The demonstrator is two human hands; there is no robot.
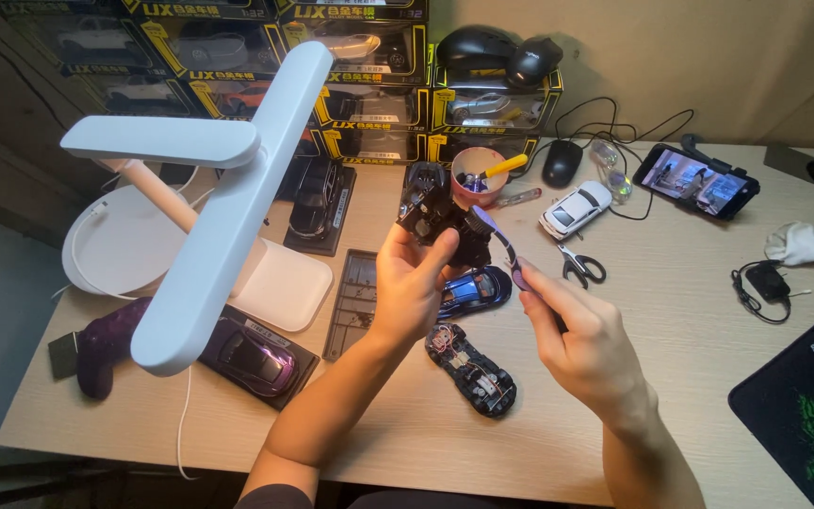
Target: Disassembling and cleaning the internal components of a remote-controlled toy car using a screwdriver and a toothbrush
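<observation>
Left hand (pixel 412 283) grasps a black model-car chassis (pixel 435 212) raised above the desk (pixel 671 311) at centre, tilted toward the lamp (pixel 209 198), apparently for light, while the right hand (pixel 581 344) pinches a purple-handled tool (pixel 501 245) against it; 1 opened chassis (pixel 473 369) lies near.

Both forearms reach up from below — the left hand (pixel 414 283) raised, fingers curled in a grip; the right hand (pixel 581 344) lower, fingertips pinched.
</observation>
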